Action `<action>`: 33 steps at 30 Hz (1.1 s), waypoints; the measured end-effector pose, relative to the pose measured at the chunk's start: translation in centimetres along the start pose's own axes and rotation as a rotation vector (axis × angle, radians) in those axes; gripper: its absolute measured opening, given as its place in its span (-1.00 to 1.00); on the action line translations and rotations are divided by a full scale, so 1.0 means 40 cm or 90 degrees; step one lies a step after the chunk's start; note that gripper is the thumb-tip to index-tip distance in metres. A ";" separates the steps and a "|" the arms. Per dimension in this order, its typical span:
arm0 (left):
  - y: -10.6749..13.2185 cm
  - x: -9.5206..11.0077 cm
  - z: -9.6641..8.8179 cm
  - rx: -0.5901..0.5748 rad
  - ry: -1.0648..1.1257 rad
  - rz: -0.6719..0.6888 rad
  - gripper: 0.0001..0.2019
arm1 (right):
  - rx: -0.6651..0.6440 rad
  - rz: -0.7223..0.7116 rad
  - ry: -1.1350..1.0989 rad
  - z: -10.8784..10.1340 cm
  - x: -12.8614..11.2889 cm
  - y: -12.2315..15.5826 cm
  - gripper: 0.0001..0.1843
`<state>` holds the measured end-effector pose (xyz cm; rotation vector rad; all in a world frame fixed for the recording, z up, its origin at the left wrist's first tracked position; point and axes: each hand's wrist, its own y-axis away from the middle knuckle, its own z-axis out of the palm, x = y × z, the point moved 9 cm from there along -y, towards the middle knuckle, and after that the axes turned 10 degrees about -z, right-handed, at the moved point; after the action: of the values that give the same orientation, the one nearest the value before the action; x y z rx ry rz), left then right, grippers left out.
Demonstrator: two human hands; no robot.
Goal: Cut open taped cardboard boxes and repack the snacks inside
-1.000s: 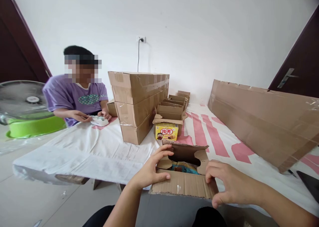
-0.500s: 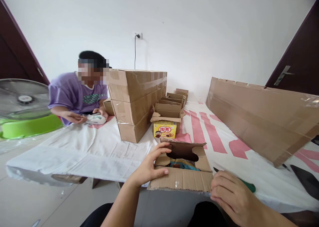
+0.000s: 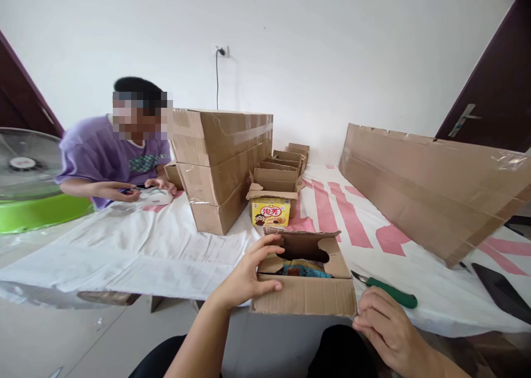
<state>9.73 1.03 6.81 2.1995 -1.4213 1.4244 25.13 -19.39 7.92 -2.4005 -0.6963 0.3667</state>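
In front of me at the table edge stands an open cardboard box (image 3: pixel 302 297) with its front flap folded down. Blue printed packets (image 3: pixel 306 268) show inside it. My left hand (image 3: pixel 253 267) grips its left side, fingers over the side flap and thumb on the front. My right hand (image 3: pixel 384 323) is closed at the front flap's right corner, fingertips pinched together; what is between them, if anything, is too small to make out. Just beyond that hand a green-handled knife (image 3: pixel 392 292) lies on the cloth, blade toward the box.
Behind my box stand a yellow printed box (image 3: pixel 270 212) and a row of open cartons (image 3: pixel 279 174). Taped cartons (image 3: pixel 226 171) are stacked left, a large carton (image 3: pixel 423 190) stands right. A dark flat object (image 3: pixel 501 292) lies far right. A co-worker (image 3: pixel 112 157) handles a white item across the table.
My right hand has drawn slightly down and away from the knife, which now shows more fully. My left hand keeps its hold on the box. The view has shifted a little.
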 end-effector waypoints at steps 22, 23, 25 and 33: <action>0.009 -0.010 -0.024 0.046 -0.077 -0.004 -0.61 | 0.141 0.633 -0.226 0.114 0.265 0.372 -0.69; 0.008 -0.009 -0.022 0.044 -0.082 -0.003 -0.60 | 0.141 0.675 -0.220 0.114 0.280 0.425 -0.69; 0.005 -0.003 -0.013 0.038 -0.091 0.003 -0.61 | 0.166 0.741 -0.174 0.092 0.301 0.520 -0.67; -0.005 0.010 0.006 0.038 -0.126 0.014 -0.65 | 0.305 0.840 0.012 -0.043 0.344 0.668 -0.61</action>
<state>10.08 0.76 7.05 2.4277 -1.4845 1.3018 47.64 -30.64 -8.60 -2.0352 0.9899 0.8799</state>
